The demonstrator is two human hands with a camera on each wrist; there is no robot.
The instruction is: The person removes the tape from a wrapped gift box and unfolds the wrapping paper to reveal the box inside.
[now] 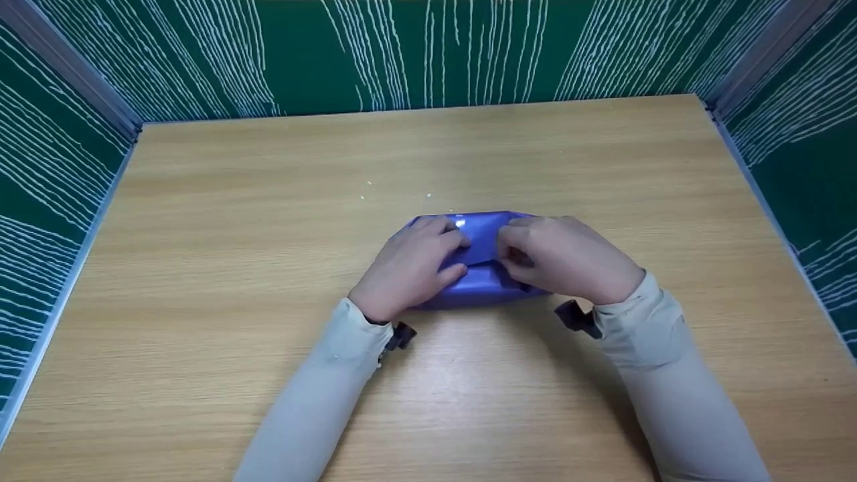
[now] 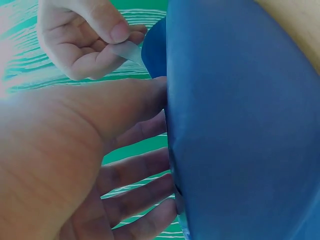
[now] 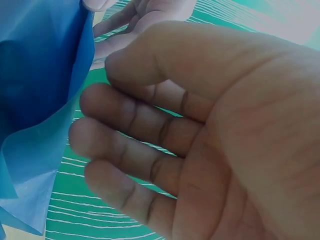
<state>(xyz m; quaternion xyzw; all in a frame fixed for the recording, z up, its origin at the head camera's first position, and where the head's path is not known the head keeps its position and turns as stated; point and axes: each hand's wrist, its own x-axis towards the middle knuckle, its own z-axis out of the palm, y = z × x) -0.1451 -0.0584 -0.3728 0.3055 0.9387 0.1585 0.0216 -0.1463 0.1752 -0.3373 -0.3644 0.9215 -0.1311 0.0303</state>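
Note:
A shiny blue-purple wrapped package (image 1: pixel 481 234) lies on the table between my hands, with a seam running across its top in the head view. My left hand (image 1: pixel 415 264) rests on its left part, fingers extended along it and thumb on the near side. Over the right part, my right hand (image 1: pixel 569 258) pinches a short translucent strip (image 2: pixel 129 52), apparently tape, between thumb and index finger beside the blue wrapping (image 2: pixel 240 115). In the right wrist view, loose folds of wrapping (image 3: pixel 35 165) stick out near my right fingers. The strip is hidden in the head view.
The wooden table (image 1: pixel 234 268) is bounded by green panels (image 1: pixel 301 60) with white wavy lines at the back and sides. A few tiny white specks (image 1: pixel 429 195) lie beyond the package. Dark wrist mounts (image 1: pixel 577 317) sit beneath both wrists.

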